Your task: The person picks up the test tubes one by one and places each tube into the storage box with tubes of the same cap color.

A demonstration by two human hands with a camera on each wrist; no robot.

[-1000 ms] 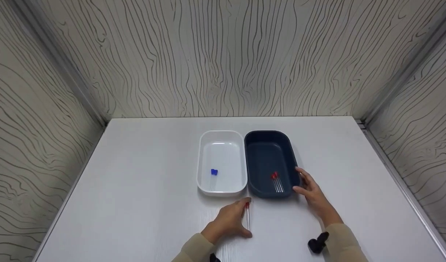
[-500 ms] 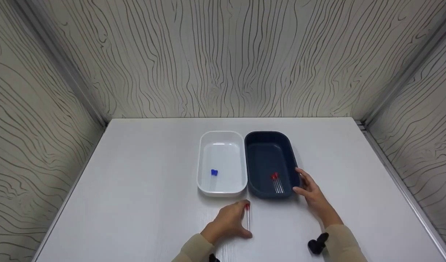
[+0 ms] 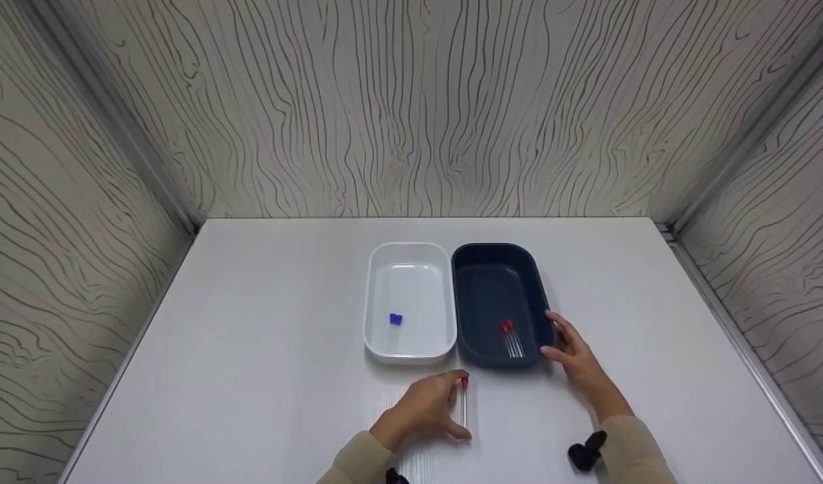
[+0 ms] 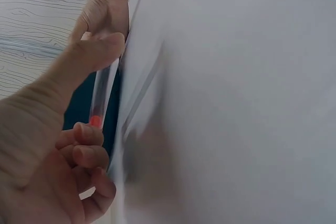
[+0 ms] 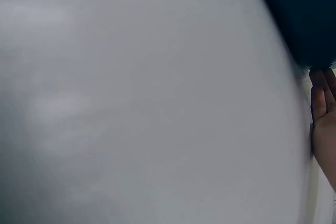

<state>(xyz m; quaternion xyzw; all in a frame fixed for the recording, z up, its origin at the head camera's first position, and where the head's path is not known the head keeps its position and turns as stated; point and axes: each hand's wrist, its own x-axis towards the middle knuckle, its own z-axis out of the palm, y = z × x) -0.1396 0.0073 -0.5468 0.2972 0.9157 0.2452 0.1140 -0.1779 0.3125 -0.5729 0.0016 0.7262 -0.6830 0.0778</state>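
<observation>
My left hand (image 3: pixel 424 407) holds a clear tube with a red cap (image 3: pixel 464 403) lengthwise, just in front of the two trays. In the left wrist view the thumb is at the clear end of the tube (image 4: pixel 101 90) and the fingers are by its red cap. My right hand (image 3: pixel 584 368) touches the right side of the dark blue tray (image 3: pixel 488 359) near its front corner, thumb and fingers spread along the wall. Inside that tray lie several red-capped tubes (image 3: pixel 512 339).
Against the dark tray's left side stands a white tray (image 3: pixel 411 358), with blue-capped tubes (image 3: pixel 395 329) in it. Both trays rest on a white table (image 3: pixel 270 336). Wood-grain panels (image 3: pixel 411 107) wall the table at the back and sides.
My left hand has shifted slightly to the right, carrying the red-capped tube with it. The right hand and both trays have stayed in place.
</observation>
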